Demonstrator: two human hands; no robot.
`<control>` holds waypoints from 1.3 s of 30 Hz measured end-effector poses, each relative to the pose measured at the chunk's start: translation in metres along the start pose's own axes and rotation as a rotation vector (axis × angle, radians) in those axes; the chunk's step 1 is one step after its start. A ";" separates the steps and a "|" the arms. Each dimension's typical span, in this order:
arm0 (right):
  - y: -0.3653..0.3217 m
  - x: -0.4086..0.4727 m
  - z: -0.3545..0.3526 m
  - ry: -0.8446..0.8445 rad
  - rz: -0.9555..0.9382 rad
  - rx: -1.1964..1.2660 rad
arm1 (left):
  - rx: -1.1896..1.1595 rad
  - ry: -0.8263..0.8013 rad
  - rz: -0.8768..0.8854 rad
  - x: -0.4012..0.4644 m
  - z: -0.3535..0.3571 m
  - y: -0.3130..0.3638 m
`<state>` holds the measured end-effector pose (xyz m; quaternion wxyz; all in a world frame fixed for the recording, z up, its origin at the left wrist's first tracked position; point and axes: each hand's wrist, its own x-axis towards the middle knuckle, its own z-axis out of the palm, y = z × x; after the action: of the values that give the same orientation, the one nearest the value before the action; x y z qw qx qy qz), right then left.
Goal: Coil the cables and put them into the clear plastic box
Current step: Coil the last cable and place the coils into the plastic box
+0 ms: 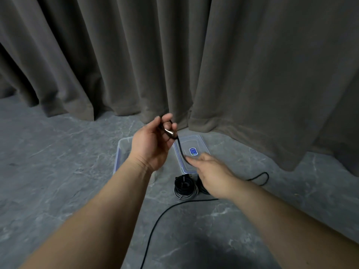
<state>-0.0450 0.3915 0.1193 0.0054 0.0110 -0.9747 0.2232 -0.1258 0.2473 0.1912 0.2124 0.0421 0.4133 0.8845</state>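
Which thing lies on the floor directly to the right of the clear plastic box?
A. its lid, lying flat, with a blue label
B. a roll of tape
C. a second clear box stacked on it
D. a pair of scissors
A: the lid lies flat on the floor beside the clear plastic box, on its right, and shows a blue label in its middle.

the cable (180, 150) is black, with a shiny dark metallic plug (169, 132) at its end. the coiled bundles (185, 186) on the floor are black, one with grey-white loops at its lower edge. the box (120, 152) is clear plastic with a bluish rim, and its lid (202, 144) carries a blue sticker (193, 151). the floor (58, 162) is grey with pale marble veins. the curtain (213, 65) is plain grey-brown.
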 end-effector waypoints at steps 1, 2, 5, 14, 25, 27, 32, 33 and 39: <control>-0.005 0.000 -0.003 -0.027 -0.033 -0.028 | 0.039 -0.017 0.009 0.001 -0.003 0.000; -0.013 0.001 -0.009 -0.033 -0.077 -0.045 | 0.096 -0.033 0.029 0.001 -0.006 -0.002; -0.034 0.002 -0.029 0.045 -0.205 -0.015 | 0.280 -0.060 0.084 0.003 -0.014 -0.006; -0.041 0.004 -0.053 0.089 -0.155 0.086 | 0.316 -0.086 -0.020 -0.003 -0.021 -0.015; -0.040 0.005 -0.055 0.150 -0.101 0.267 | 0.434 -0.118 -0.032 -0.007 -0.015 -0.018; -0.039 0.004 -0.056 0.133 -0.098 0.258 | 0.535 -0.126 0.014 -0.007 -0.017 -0.018; -0.036 0.004 -0.067 0.046 -0.112 0.192 | 0.718 -0.115 0.134 -0.008 -0.016 -0.021; -0.035 0.004 -0.068 0.061 -0.110 0.197 | 0.729 -0.113 0.138 -0.008 -0.016 -0.022; -0.029 0.010 -0.052 0.430 0.029 0.617 | 0.756 -0.235 0.009 -0.013 -0.013 -0.028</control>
<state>-0.0539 0.3875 0.1790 0.2032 -0.0488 -0.8383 0.5036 -0.1079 0.2482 0.1632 0.2238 0.2200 0.6824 0.6602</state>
